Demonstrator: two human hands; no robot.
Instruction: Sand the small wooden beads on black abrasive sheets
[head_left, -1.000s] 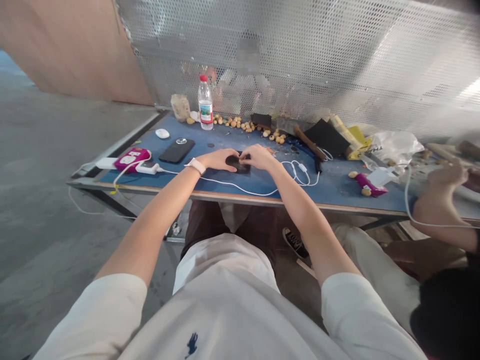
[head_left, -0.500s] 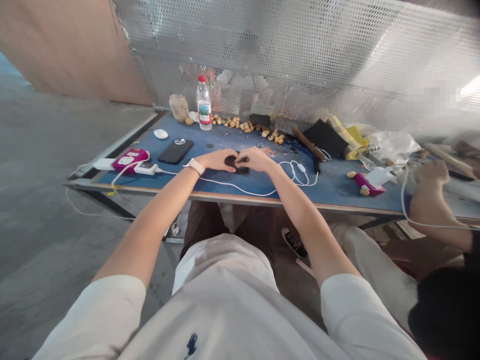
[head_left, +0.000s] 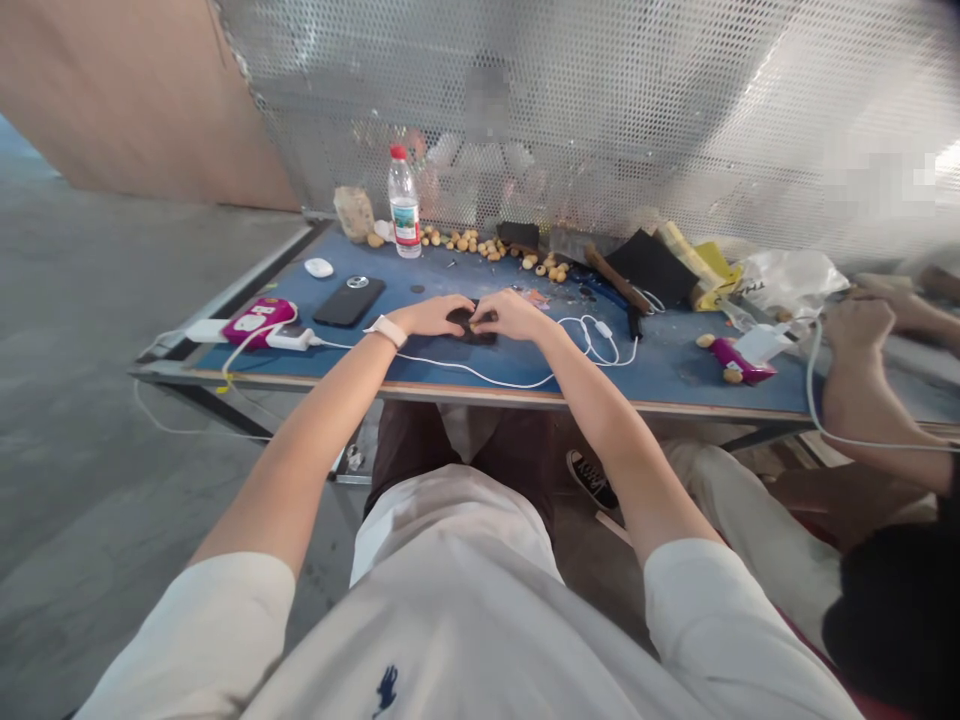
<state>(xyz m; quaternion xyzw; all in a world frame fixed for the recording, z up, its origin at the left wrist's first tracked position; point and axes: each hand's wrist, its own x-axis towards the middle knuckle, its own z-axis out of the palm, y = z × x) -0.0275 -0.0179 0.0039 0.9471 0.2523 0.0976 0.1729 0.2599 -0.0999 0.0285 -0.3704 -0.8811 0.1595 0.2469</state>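
My left hand [head_left: 433, 315] and my right hand [head_left: 511, 314] meet over a small dark object [head_left: 468, 324] lying on the blue table [head_left: 660, 375]. Fingers of both hands are curled and pressed on that dark piece, which is mostly hidden between them. A white band sits on my left wrist [head_left: 387, 330]. A white cable [head_left: 480, 375] runs along the table just in front of my hands.
A black phone [head_left: 349, 300], pink power bank [head_left: 253, 321], white mouse [head_left: 319, 267], water bottle [head_left: 404, 217] and several tan beads [head_left: 472, 243] lie around. Black sheets [head_left: 654, 268], yellow cloth and a plastic bag [head_left: 791, 277] sit right. Another person's hand [head_left: 859, 325] works at far right. A perforated metal screen [head_left: 600, 120] backs the table.
My hands stay on the dark object with only small finger shifts. The other person's hand at the right has moved up and left slightly.
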